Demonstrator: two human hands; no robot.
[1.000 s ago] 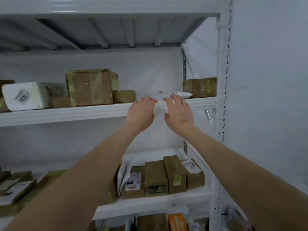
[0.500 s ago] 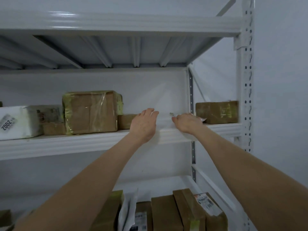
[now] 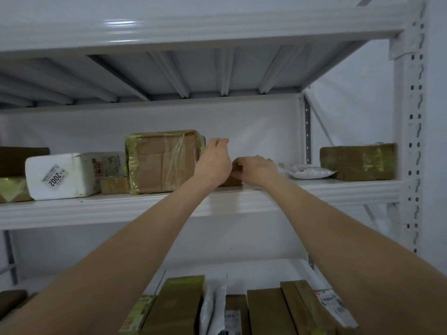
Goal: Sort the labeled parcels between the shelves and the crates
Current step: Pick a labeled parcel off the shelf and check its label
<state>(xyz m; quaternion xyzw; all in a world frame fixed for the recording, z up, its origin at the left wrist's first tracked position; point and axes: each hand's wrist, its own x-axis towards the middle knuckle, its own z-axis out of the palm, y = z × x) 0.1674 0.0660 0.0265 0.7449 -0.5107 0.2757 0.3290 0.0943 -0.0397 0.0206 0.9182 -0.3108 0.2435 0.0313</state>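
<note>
1. We face a white metal rack; its post [image 3: 414, 141] with punched holes stands at the right, and a plain white wall [image 3: 169, 117] lies behind.
2. The ribbed underside of the top shelf [image 3: 193, 76] hangs overhead, and the middle shelf [image 3: 108, 209] runs across at hand height.
3. The small box [image 3: 234, 182], of brown card, sits on the middle shelf near its front edge, just right of the big box [image 3: 164, 163] wrapped in clear and yellowish tape.
4. Our right hand [image 3: 257, 169] lies over the small box, fingers curled across its top, grasping it.
5. Our left hand [image 3: 212, 165] is raised before the small box's left end, fingers loosely curled above it and holding nothing. We cannot tell whether the palm touches the box.
6. Left of the big box lies a white parcel [image 3: 60, 177] marked 2002.
7. To the right a white pouch [image 3: 307, 171] lies flat, touching a brown end box [image 3: 358, 162] beside the post.
8. On the lower shelf [image 3: 266, 274] brown parcels [image 3: 263, 313] stand in a row, a white mailer [image 3: 215, 308] among them.
</note>
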